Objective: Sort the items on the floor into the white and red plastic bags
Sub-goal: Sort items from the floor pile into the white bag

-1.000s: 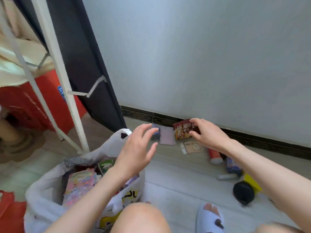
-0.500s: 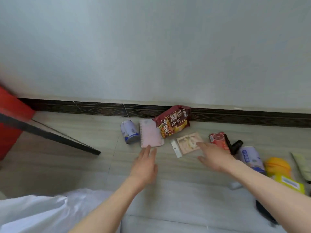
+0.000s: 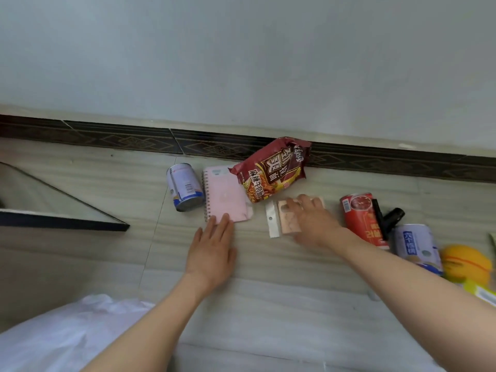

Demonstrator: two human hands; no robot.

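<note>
Along the dark skirting board (image 3: 107,140), the floor is holding 3 cans, 1 noodle packet, 1 pink notebook, 1 flat card packet, 1 black object and 1 yellow-orange object. The red noodle packet (image 3: 271,173) is leaning against the skirting board. Just below it and to its left, the pink spiral notebook (image 3: 224,196) is lying flat, and a blue-and-white can (image 3: 183,186) is lying on its side just left of the notebook. Below the skirting board and right of the noodle packet, the flat card packet (image 3: 284,220) is lying on the tiles. Further right, a red can (image 3: 361,216) and a second blue-and-white can (image 3: 417,244) are lying on their sides, with the black object (image 3: 390,218) between them and the yellow-orange object (image 3: 465,263) beyond.

The left hand (image 3: 212,248) is lying flat with straight fingers, its fingertips touching the notebook's near edge. The right hand (image 3: 312,221) is resting on the card packet with fingers spread, gripping nothing.

1 white bag (image 3: 67,334) is showing far below the skirting board at the lower left; its contents cannot be seen.
</note>
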